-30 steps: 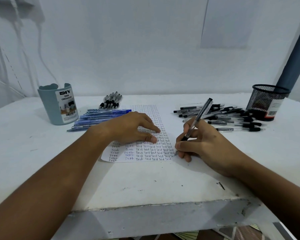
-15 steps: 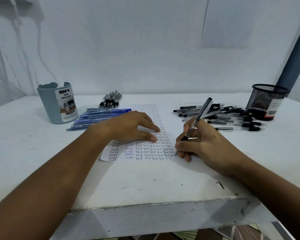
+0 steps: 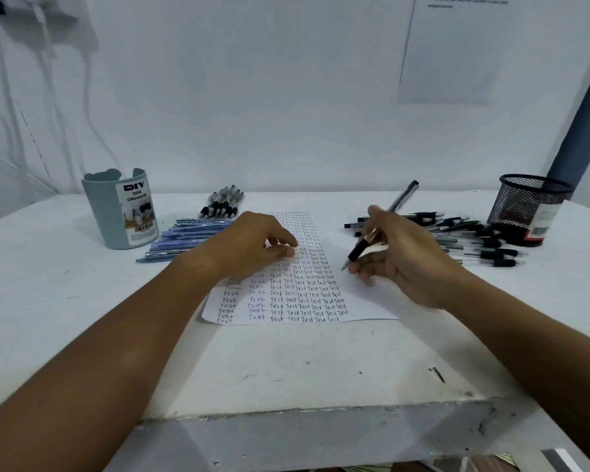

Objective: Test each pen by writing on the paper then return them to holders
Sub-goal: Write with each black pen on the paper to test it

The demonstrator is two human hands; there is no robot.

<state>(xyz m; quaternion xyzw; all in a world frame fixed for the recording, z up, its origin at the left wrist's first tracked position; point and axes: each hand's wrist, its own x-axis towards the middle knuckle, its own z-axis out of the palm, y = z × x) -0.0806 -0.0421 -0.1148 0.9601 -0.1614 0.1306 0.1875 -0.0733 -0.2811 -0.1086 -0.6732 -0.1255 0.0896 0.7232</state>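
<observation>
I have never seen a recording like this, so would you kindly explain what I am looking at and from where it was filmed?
There is no machine here: a camera worn on a person's head looks down at their two bare hands over a white table. The left hand rests on a paper filled with rows of "Test". The right hand holds a black-grip pen, tip near the paper. Blue pens lie beside a grey desk organizer; black pens lie by a mesh cup. More pens lie behind.
</observation>
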